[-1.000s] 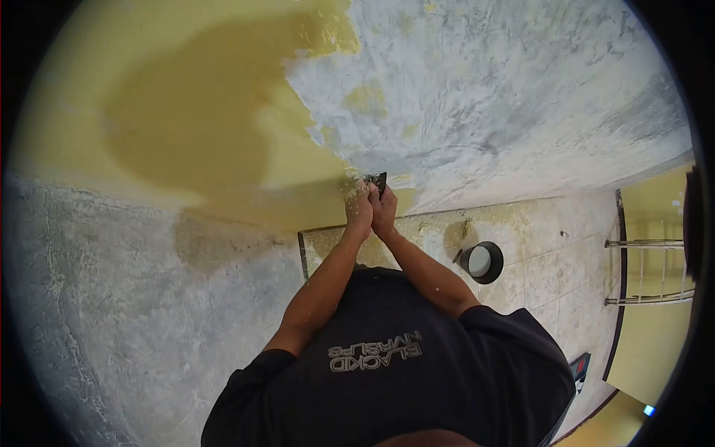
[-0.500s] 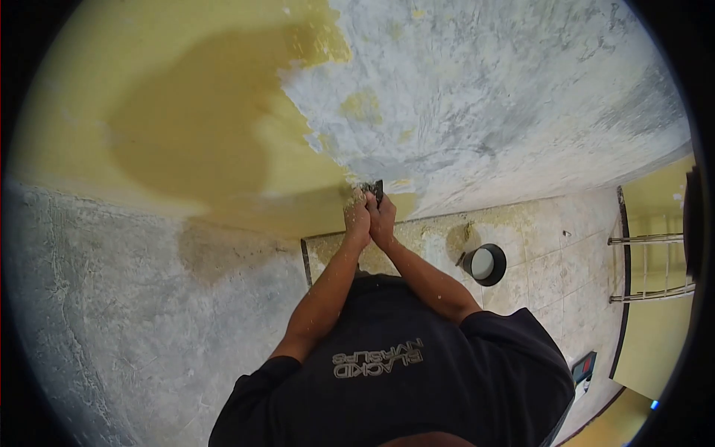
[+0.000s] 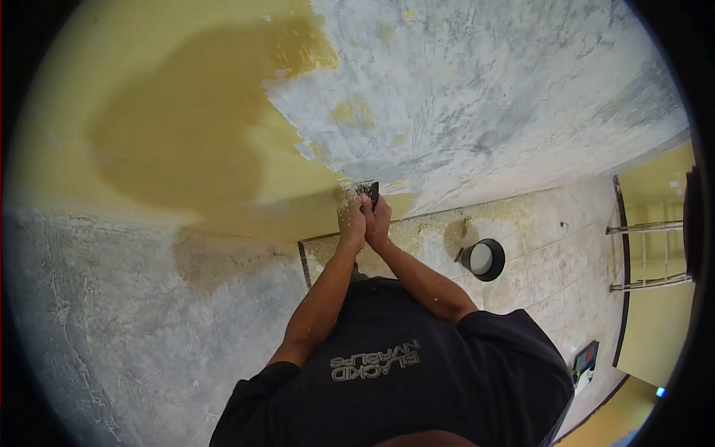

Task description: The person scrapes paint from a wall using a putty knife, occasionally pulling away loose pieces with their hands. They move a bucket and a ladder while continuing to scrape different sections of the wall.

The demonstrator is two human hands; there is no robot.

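Note:
My left hand (image 3: 351, 217) and my right hand (image 3: 377, 221) are pressed close together, both closed around a dark scraper (image 3: 369, 192). The blade lies against the wall at the lower edge of the bare grey-white patch (image 3: 447, 97), where yellow paint (image 3: 290, 212) still covers the surface. Pale flecks cling to my left hand and around the blade. The handle is mostly hidden by my fingers.
A black bucket (image 3: 483, 259) with pale contents stands on the tiled floor (image 3: 547, 261) to the right. Farther right are a metal rack or ladder (image 3: 649, 257) and a dark tray-like object (image 3: 586, 356). A grey wall (image 3: 164, 335) fills the lower left.
The view has shifted slightly, so wall and floor sit a little differently. Both hands have moved slightly left in the picture, still closed on the scraper.

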